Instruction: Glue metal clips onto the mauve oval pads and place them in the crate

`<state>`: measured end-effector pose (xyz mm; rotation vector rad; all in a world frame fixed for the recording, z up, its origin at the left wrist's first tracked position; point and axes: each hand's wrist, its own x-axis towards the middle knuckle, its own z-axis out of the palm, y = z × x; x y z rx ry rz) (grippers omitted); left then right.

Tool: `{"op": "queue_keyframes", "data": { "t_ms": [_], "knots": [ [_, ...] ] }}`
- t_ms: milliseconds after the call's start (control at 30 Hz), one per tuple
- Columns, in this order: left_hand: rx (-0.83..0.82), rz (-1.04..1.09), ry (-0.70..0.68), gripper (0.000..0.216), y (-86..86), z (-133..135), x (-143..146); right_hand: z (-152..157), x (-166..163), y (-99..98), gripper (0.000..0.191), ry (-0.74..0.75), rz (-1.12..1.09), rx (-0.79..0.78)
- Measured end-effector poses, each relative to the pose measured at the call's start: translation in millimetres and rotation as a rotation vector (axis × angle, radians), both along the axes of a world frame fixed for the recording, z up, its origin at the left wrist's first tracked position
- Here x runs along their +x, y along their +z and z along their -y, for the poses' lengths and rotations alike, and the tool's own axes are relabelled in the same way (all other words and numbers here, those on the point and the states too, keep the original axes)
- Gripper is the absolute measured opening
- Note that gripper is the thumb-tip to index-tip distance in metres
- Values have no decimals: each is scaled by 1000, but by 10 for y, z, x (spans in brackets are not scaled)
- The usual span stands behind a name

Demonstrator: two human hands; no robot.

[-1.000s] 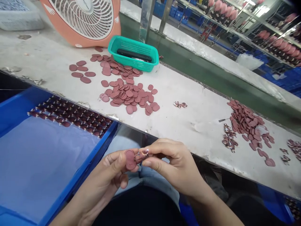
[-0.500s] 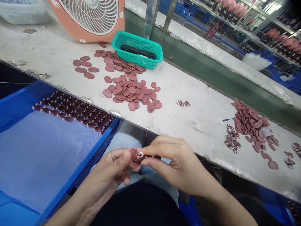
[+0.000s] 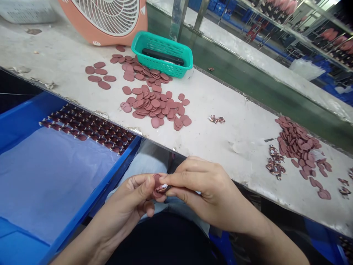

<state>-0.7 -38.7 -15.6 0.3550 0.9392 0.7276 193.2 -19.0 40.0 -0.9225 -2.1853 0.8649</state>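
Over my lap, below the table edge, my left hand [image 3: 132,200] pinches a small dark-red oval piece [image 3: 157,183] between thumb and fingers. My right hand [image 3: 204,187] meets it from the right, thumb and forefinger pinched on a tiny patterned part [image 3: 162,189] pressed against the oval. Both hands are closed and touch each other. A loose pile of the same red ovals [image 3: 158,106] lies on the white table [image 3: 209,140] ahead of me.
A blue crate [image 3: 55,176] at my left holds rows of finished pieces [image 3: 88,129]. A teal basket [image 3: 162,53] and an orange fan [image 3: 107,18] stand at the back. Another oval pile [image 3: 299,145] and small patterned parts [image 3: 274,165] lie at the right.
My fingers have closed tighter, so the oval piece is now mostly covered. The view has drifted slightly, and the hands have stayed in the same place over my lap.
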Motion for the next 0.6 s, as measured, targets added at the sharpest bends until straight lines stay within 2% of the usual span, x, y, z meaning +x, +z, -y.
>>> {"op": "queue_keyframes", "data": {
  "t_ms": [367, 600],
  "knots": [
    [65, 6, -58, 35, 119, 6, 13, 100, 25, -46, 19, 10, -54, 68],
    [65, 27, -60, 29, 122, 0, 58, 115, 48, -72, 19, 12, -76, 64]
  ]
}}
